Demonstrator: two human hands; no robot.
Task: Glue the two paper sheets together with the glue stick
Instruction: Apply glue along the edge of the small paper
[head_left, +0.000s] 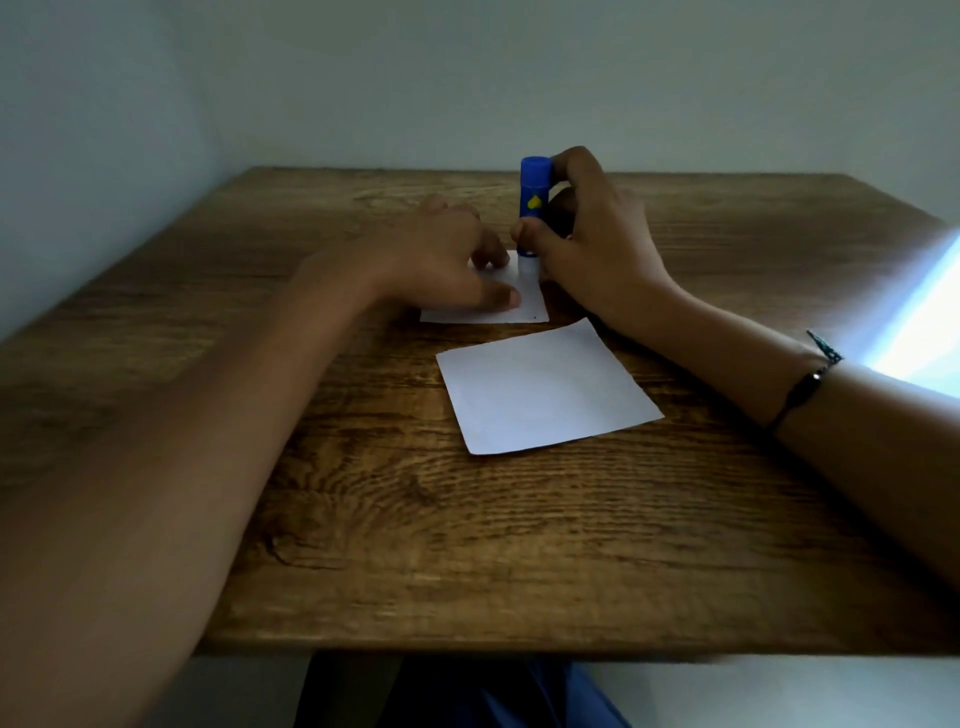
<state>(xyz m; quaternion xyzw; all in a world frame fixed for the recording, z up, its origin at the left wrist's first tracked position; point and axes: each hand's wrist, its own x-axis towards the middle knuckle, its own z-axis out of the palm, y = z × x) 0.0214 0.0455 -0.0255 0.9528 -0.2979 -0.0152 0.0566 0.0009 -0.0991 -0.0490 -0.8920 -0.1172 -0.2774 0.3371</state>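
Your right hand (587, 244) grips the blue glue stick (535, 208) upright around its barrel, its tip down on the right part of the far paper sheet (524, 306), while your left hand (441, 260) lies flat with straight fingers pinning that sheet to the wooden table (363, 519). Both sheets look thin, light and limp, likely to slide or crease under the glue's drag, so keep that flat press close to the tip. The near paper sheet (545, 387) lies apart, just nearer you, untouched.
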